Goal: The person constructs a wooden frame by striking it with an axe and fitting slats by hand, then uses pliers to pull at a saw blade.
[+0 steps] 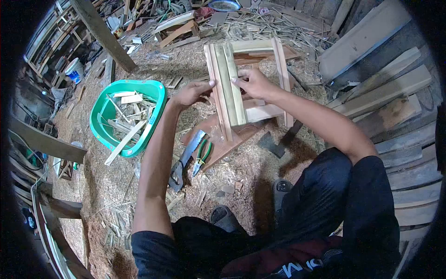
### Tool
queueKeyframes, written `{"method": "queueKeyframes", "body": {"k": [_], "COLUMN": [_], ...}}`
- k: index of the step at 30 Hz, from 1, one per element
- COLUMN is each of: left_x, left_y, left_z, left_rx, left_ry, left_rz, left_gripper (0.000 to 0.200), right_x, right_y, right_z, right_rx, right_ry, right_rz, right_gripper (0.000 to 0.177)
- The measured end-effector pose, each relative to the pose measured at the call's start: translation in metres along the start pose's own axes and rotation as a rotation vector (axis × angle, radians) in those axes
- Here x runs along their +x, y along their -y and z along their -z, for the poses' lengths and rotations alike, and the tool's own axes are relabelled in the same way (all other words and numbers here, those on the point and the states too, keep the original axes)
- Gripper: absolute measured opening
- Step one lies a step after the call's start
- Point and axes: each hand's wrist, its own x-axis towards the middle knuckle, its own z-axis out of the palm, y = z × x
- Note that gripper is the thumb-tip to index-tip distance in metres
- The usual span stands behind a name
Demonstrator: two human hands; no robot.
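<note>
A small wooden frame (278,60), made of reddish and pale strips, stands before me on a flat wooden board (216,156) on the ground. Along its left side runs a pale grooved wood strip (234,102). My left hand (194,93) grips the frame's left edge, thumb on the near face and fingers curled at the side. My right hand (253,84) pinches the right edge of the pale strip, its forearm passing across the frame's opening. Some fingertips are hidden behind the wood. Below lie a handsaw (185,160) and green-handled pliers (202,157), touched by neither hand.
A green plastic basin (160,100) holding wood offcuts stands at left. A wooden post (104,35) rises behind it. Stacked planks (390,95) line the right side. A dark flat piece (271,144) lies near my feet. Shavings and scraps cover the ground.
</note>
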Motion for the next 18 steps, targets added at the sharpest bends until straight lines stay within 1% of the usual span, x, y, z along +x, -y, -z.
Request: {"method": "queueKeyframes", "body": {"k": [3, 4, 7, 9, 10, 13, 14, 17, 18], "left_x": [-0.009, -0.011, -0.005, -0.008, -0.010, -0.002, 0.002, 0.028, 0.033], "left_y": [0.005, 0.007, 0.018, 0.015, 0.011, 0.007, 0.007, 0.024, 0.025], "left_z": [0.007, 0.003, 0.007, 0.002, -0.002, 0.000, -0.005, -0.017, -0.018], "left_rx": [0.102, -0.014, -0.018, -0.067, -0.091, -0.011, -0.003, -0.081, -0.064], "left_ry": [0.165, 0.191, 0.300, 0.253, 0.229, -0.003, -0.127, -0.397, -0.430], "left_rz": [0.109, 0.114, 0.139, 0.087, 0.061, 0.013, -0.024, -0.108, -0.101], "left_gripper": [0.045, 0.047, 0.047, 0.041, 0.040, 0.039, 0.037, 0.035, 0.036], "right_x": [-0.013, -0.015, -0.029, -0.028, -0.027, -0.016, -0.009, -0.014, -0.014], "right_y": [-0.003, -0.004, 0.008, 0.004, 0.002, 0.001, -0.010, -0.005, -0.010], "right_z": [0.008, 0.008, 0.012, 0.009, 0.008, 0.011, 0.009, 0.013, 0.013], "right_rx": [0.157, 0.238, 0.261, 0.268, 0.272, -0.322, -0.293, -0.299, -0.496], "right_ry": [0.157, 0.204, 0.276, 0.230, 0.208, -0.047, -0.099, 0.111, 0.074], "right_rz": [0.001, 0.056, -0.002, 0.003, 0.007, 0.126, 0.176, 0.059, 0.284], "right_gripper": [0.030, 0.028, 0.028, 0.029, 0.030, 0.031, 0.035, 0.040, 0.044]}}
